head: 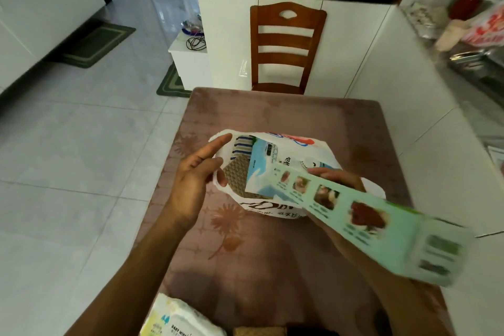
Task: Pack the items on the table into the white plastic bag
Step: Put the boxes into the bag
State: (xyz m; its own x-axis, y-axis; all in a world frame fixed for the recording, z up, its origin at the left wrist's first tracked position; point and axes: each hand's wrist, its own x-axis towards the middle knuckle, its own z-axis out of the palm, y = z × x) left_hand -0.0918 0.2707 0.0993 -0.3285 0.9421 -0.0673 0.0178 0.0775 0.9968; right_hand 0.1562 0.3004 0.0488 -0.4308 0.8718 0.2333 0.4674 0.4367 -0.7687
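The white plastic bag [313, 150] lies open in the middle of the table, with a light blue packet [266, 169] and a brown patterned item [237, 174] showing in its mouth. My left hand [196, 180] holds the bag's left rim [218, 185], index finger stretched out. My right hand [341, 177] grips a long pale green box [362, 218] with food pictures, held slanting above the bag's right side; the box hides most of that hand. A pack of baby wipes [180, 319] lies at the table's near edge.
The table [272, 117] has a mauve flower-patterned cover. A wooden chair [286, 46] stands at its far end against white cabinets. A white wall runs along the right. A brown object [259, 331] sits at the bottom edge.
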